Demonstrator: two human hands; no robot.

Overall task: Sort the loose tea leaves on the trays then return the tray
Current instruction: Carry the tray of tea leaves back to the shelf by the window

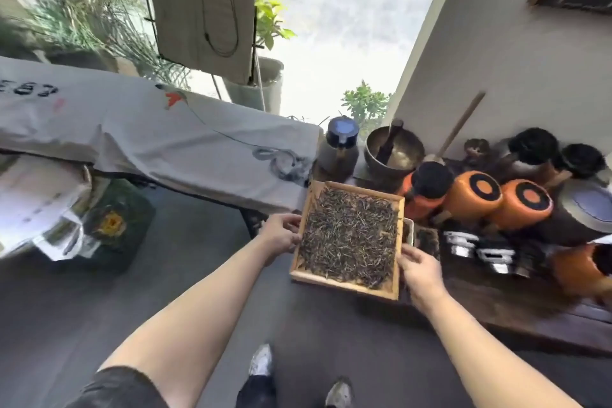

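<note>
Both hands, left (pixel 281 235) and right (pixel 420 270), have a closed grip on opposite rims of the tray (pixel 344 285), which should stay level so the tea leaves (pixel 351 235) don't spill.

Dark characters mark the grey cloth (pixel 109 116), too blurred to read. White marks on the dark box (pixel 480 250) are unreadable too.
</note>
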